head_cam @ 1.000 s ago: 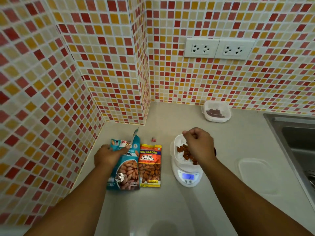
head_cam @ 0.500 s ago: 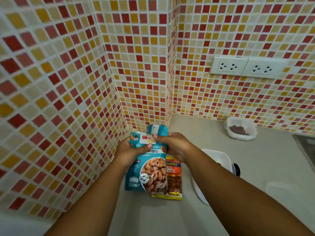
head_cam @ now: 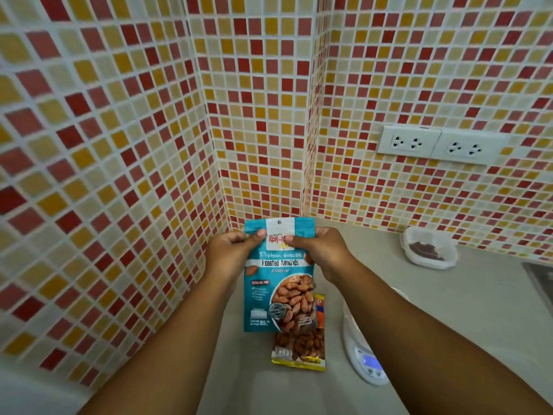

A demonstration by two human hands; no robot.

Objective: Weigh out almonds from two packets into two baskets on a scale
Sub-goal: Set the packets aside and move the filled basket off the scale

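Almonds sit in the teal packet [head_cam: 279,280] you hold upright above the counter [head_cam: 449,295], in front of the tiled corner. Your left hand [head_cam: 232,254] pinches its upper left edge with curled fingers; your right hand [head_cam: 318,250] grips the upper right the same way. Behind it the orange packet [head_cam: 302,345] lies flat on the counter, partly hidden. To its right the scale [head_cam: 366,359] shows under your right forearm, display lit. A lidded tub [head_cam: 429,248] stands near the wall, below the sockets [head_cam: 437,145].
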